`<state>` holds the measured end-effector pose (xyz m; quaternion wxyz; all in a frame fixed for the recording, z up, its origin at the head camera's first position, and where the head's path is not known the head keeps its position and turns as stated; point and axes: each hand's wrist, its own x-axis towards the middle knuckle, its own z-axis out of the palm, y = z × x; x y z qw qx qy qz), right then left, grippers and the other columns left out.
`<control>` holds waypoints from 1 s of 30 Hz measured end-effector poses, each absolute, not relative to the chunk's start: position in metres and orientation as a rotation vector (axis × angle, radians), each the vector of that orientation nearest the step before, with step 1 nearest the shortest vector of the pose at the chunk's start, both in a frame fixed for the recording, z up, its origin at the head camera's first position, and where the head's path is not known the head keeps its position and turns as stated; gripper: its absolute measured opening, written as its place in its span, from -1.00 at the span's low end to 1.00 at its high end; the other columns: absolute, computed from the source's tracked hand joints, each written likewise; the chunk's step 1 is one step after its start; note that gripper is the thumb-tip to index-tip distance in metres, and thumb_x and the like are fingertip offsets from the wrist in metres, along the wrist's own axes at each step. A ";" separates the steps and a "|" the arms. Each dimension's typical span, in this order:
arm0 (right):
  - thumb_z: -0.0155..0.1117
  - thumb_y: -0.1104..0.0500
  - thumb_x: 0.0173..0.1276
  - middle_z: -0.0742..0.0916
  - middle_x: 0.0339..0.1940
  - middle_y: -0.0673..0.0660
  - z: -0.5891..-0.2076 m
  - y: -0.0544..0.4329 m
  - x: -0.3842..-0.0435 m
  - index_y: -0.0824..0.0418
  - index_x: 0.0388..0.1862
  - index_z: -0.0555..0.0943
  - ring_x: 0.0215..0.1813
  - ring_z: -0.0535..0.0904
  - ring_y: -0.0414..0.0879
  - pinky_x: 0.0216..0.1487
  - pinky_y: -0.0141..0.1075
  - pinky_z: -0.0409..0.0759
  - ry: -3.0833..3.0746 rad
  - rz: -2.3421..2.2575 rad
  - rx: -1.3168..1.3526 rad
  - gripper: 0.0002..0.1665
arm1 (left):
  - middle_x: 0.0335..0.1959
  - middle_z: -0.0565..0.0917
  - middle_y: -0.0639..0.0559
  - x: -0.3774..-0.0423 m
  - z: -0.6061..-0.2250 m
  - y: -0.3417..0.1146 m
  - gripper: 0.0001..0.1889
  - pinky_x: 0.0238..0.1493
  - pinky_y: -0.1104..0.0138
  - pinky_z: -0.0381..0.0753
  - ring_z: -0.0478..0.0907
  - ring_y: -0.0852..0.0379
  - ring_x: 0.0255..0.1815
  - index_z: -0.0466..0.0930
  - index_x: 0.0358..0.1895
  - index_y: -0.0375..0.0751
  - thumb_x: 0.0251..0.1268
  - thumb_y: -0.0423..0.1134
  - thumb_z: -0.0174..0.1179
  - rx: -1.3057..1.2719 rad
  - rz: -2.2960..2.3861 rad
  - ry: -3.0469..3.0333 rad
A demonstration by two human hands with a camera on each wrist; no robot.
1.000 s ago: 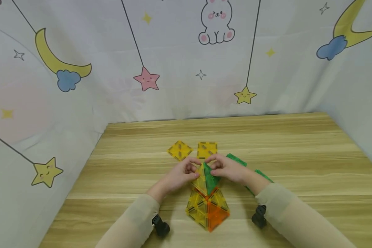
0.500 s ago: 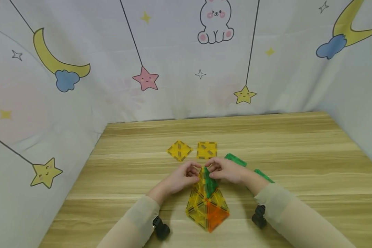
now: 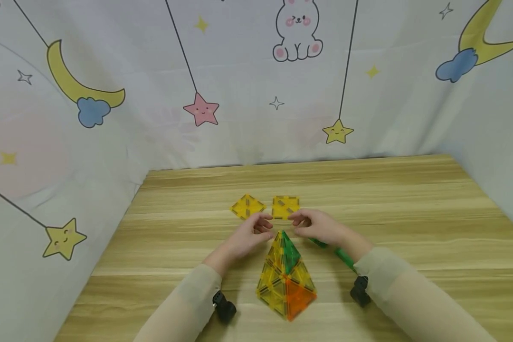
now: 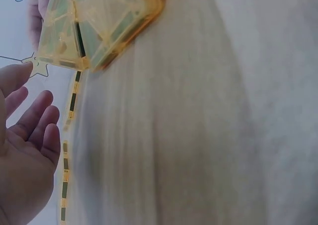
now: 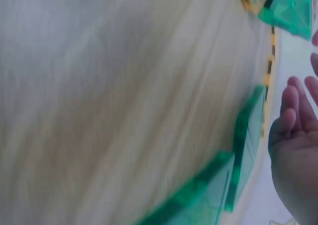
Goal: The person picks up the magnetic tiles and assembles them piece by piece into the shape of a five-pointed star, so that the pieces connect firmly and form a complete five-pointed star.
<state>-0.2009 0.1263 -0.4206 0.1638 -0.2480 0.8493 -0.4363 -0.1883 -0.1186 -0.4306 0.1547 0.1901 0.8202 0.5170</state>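
Observation:
A pointed tower of see-through magnetic tiles (image 3: 275, 290) stands near the front of the table. Its base shows yellow with one orange face (image 3: 298, 300), and a yellow and green top (image 3: 290, 254) tapers to a tip. My left hand (image 3: 250, 236) hovers just left of the tip, fingers loosely bent and holding nothing. On the other side, my right hand (image 3: 325, 230) is likewise free of any tile, its fingers beyond the tip. In the left wrist view, a gap shows between the left hand (image 4: 27, 155) and the tower (image 4: 107, 21).
Behind the hands lie two flat yellow tiles, a diamond-turned one (image 3: 247, 206) and a square one (image 3: 285, 205). Green tiles (image 5: 243, 145) rest beside the right forearm, which partly covers them in the head view. A printed curtain (image 3: 248, 133) borders the table (image 3: 175, 190).
Both hands have let go of the tower's top and drawn apart, the right one moving outward and away. The yellow and green top has settled lower onto the base.

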 end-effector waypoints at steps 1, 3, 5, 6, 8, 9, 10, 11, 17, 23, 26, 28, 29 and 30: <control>0.22 0.19 0.33 0.63 -0.05 0.14 -0.420 0.129 -0.201 0.28 0.18 0.49 -0.14 0.52 -0.08 -0.15 -0.20 0.50 2.455 -1.212 -0.724 -0.55 | -0.02 0.50 -0.08 -0.188 -0.429 -0.119 -0.56 0.01 0.14 0.42 0.46 0.03 -0.03 0.32 0.23 -0.25 0.32 -0.27 0.14 0.535 1.473 2.356; 0.22 0.19 0.32 0.62 -0.02 0.18 -0.418 0.134 -0.202 0.27 0.17 0.50 -0.13 0.52 -0.07 -0.15 -0.18 0.50 2.506 -1.153 -0.755 -0.55 | -0.01 0.50 -0.05 -0.189 -0.427 -0.118 -0.55 0.01 0.12 0.41 0.45 0.03 -0.01 0.32 0.24 -0.22 0.32 -0.24 0.14 0.517 1.447 2.374; 0.24 0.17 0.32 0.61 0.04 0.20 -0.415 0.140 -0.202 0.28 0.19 0.49 -0.13 0.51 -0.06 -0.14 -0.17 0.49 2.550 -1.084 -0.783 -0.53 | 0.01 0.50 -0.02 -0.189 -0.424 -0.116 -0.53 0.03 0.11 0.40 0.43 0.03 0.01 0.32 0.25 -0.19 0.32 -0.20 0.16 0.511 1.410 2.404; 0.24 0.16 0.31 0.60 0.06 0.21 -0.414 0.144 -0.202 0.29 0.19 0.48 -0.11 0.51 -0.05 -0.12 -0.16 0.48 2.560 -1.058 -0.791 -0.51 | 0.02 0.50 -0.02 -0.189 -0.422 -0.115 -0.53 0.05 0.10 0.39 0.42 0.03 0.02 0.32 0.25 -0.19 0.32 -0.20 0.16 0.517 1.389 2.420; 0.25 0.15 0.31 0.58 0.11 0.22 -0.412 0.151 -0.200 0.31 0.21 0.46 -0.06 0.50 0.00 -0.07 -0.12 0.47 2.577 -1.005 -0.821 -0.48 | 0.03 0.51 -0.03 -0.190 -0.418 -0.111 -0.52 0.08 0.09 0.38 0.41 0.00 0.05 0.33 0.26 -0.19 0.31 -0.18 0.16 0.555 1.343 2.457; 0.25 0.15 0.31 0.57 0.13 0.23 -0.411 0.155 -0.200 0.33 0.21 0.45 -0.04 0.49 0.03 -0.04 -0.10 0.46 2.577 -0.990 -0.841 -0.47 | 0.04 0.51 -0.04 -0.189 -0.416 -0.109 -0.51 0.09 0.09 0.37 0.41 -0.01 0.06 0.34 0.26 -0.20 0.30 -0.17 0.17 0.579 1.317 2.475; 0.26 0.14 0.30 0.56 0.15 0.23 -0.410 0.159 -0.199 0.33 0.22 0.45 -0.02 0.49 0.04 -0.02 -0.09 0.45 2.578 -0.976 -0.845 -0.46 | 0.05 0.52 -0.05 -0.189 -0.414 -0.106 -0.51 0.09 0.09 0.37 0.41 -0.01 0.07 0.34 0.26 -0.21 0.30 -0.17 0.18 0.608 1.290 2.492; 0.26 0.14 0.30 0.55 0.15 0.24 -0.409 0.163 -0.197 0.34 0.22 0.45 0.01 0.48 0.07 0.00 -0.07 0.45 2.579 -0.963 -0.855 -0.45 | 0.05 0.52 -0.07 -0.189 -0.411 -0.103 -0.50 0.09 0.09 0.37 0.41 -0.03 0.07 0.34 0.26 -0.22 0.30 -0.17 0.18 0.636 1.272 2.498; 0.29 0.08 0.28 0.53 0.11 0.25 -0.407 0.186 -0.184 0.35 0.20 0.46 0.04 0.46 0.11 -0.01 -0.04 0.46 2.600 -0.903 -0.876 -0.42 | 0.11 0.51 -0.08 -0.186 -0.396 -0.082 -0.44 0.10 0.13 0.39 0.40 -0.04 0.13 0.35 0.28 -0.22 0.27 -0.07 0.20 0.791 1.135 2.512; 0.35 0.00 0.22 0.55 0.09 0.23 -0.412 0.213 -0.171 0.32 0.20 0.47 0.03 0.48 0.14 -0.04 -0.03 0.50 2.675 -0.857 -0.912 -0.35 | 0.15 0.52 0.06 -0.181 -0.385 -0.050 -0.33 0.13 0.15 0.37 0.41 0.05 0.17 0.33 0.33 -0.14 0.21 0.10 0.20 0.932 0.764 2.615; 0.36 -0.04 0.19 0.53 0.10 0.24 -0.415 0.227 -0.165 0.33 0.21 0.45 0.07 0.45 0.18 -0.02 0.01 0.48 2.703 -0.853 -0.914 -0.29 | 0.15 0.53 0.11 -0.178 -0.381 -0.031 -0.31 0.18 0.08 0.29 0.40 0.09 0.18 0.32 0.34 -0.12 0.20 0.14 0.19 0.993 0.642 2.622; 0.37 -0.06 0.18 0.53 0.12 0.25 -0.416 0.237 -0.160 0.33 0.23 0.43 0.10 0.43 0.21 0.00 0.04 0.46 2.722 -0.857 -0.902 -0.25 | 0.14 0.53 0.13 -0.176 -0.379 -0.019 -0.31 0.17 0.11 0.30 0.42 0.12 0.16 0.31 0.34 -0.11 0.20 0.14 0.19 1.010 0.662 2.602; 0.37 -0.08 0.17 0.53 0.12 0.25 -0.416 0.242 -0.158 0.33 0.24 0.42 0.11 0.42 0.22 0.00 0.05 0.46 2.732 -0.853 -0.894 -0.23 | 0.14 0.53 0.14 -0.175 -0.378 -0.014 -0.31 0.17 0.15 0.32 0.43 0.14 0.16 0.31 0.35 -0.11 0.20 0.13 0.19 1.008 0.692 2.588; 0.38 -0.09 0.16 0.53 0.13 0.25 -0.416 0.246 -0.157 0.33 0.25 0.41 0.11 0.42 0.22 0.00 0.06 0.46 2.741 -0.852 -0.889 -0.21 | 0.15 0.53 0.14 -0.174 -0.377 -0.009 -0.31 0.16 0.20 0.34 0.43 0.15 0.17 0.29 0.35 -0.10 0.20 0.12 0.20 0.998 0.727 2.568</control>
